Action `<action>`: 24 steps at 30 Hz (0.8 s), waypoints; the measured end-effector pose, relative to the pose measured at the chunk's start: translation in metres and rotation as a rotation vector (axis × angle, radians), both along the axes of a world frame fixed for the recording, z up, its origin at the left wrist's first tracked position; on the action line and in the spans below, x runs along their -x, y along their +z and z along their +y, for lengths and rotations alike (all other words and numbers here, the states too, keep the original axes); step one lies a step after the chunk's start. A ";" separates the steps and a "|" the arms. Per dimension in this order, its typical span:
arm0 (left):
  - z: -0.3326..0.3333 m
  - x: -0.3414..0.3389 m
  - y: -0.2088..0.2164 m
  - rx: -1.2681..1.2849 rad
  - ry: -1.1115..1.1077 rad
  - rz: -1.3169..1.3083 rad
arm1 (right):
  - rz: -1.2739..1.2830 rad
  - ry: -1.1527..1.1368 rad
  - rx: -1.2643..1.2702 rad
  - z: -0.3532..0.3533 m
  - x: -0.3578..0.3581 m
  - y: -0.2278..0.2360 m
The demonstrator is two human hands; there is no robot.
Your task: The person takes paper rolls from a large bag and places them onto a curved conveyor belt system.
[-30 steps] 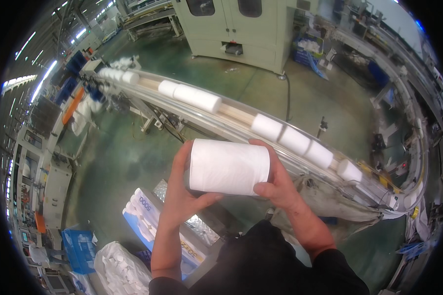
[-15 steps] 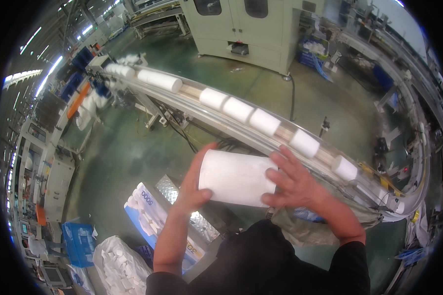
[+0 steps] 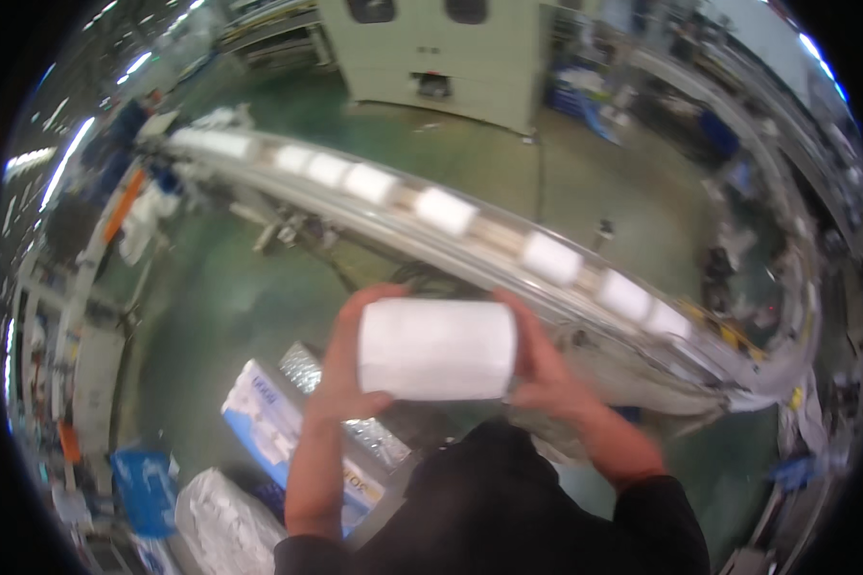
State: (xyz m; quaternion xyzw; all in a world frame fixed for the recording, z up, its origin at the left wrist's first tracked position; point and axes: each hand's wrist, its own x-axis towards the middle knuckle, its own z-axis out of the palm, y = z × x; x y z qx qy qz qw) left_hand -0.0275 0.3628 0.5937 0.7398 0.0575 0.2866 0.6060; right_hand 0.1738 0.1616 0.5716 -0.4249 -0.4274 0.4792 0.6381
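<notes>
Right hand (image 3: 547, 376) has gone from spread fingers to wrapping the right end of the white roll (image 3: 438, 349), and the belt rolls (image 3: 552, 258) have shifted leftward along the conveyor (image 3: 499, 236). From my end I see both hands grasping the held roll: left hand (image 3: 343, 362) on its left end, thumb at the lower corner, right thumb low on the other side. Roll's in midair, lying sideways, in front of the dark shirt (image 3: 489, 508), on the near side of the conveyor. Down left I get a printed carton (image 3: 267, 414), beside a shiny metal plate (image 3: 300, 367), plus a whitish bag (image 3: 222, 522) near a blue bin (image 3: 145, 494). Background's blurry.
</notes>
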 end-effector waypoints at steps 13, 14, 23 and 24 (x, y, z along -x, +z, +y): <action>-0.043 0.054 -0.188 0.512 0.131 0.404 | 0.001 -0.799 0.420 -0.072 -0.071 -0.141; -0.050 0.062 -0.205 0.553 0.127 0.435 | 0.244 -0.937 0.398 -0.081 -0.103 -0.171; -0.100 0.137 -0.337 0.467 0.339 0.872 | -0.042 -0.794 0.578 -0.090 -0.278 -0.285; -0.112 0.162 -0.366 0.291 0.457 0.947 | -0.040 -0.710 0.638 -0.083 -0.284 -0.291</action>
